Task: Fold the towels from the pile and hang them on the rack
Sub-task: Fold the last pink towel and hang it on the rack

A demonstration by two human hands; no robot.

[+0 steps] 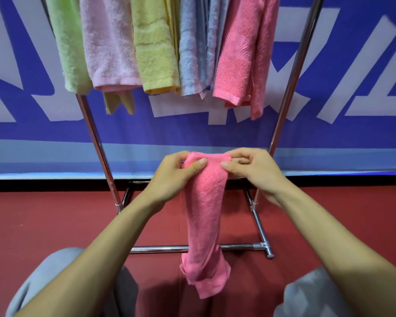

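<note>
Hands: 2; left hand (174, 177) and right hand (254, 170) each pinch the top edge of 1 pink towel (204, 213).
Held towel: hangs limp between the forearms, in front of the rack's low crossbar.
Rack (290, 88): 1, chrome, 2 slanted uprights.
Hung in front: 5; green towel (71, 42), pale pink towel (108, 42), yellow towel (153, 46), blue towel (192, 53), coral towel (240, 53).

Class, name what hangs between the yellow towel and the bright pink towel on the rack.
A light blue towel hangs there, shown in the head view.
</note>
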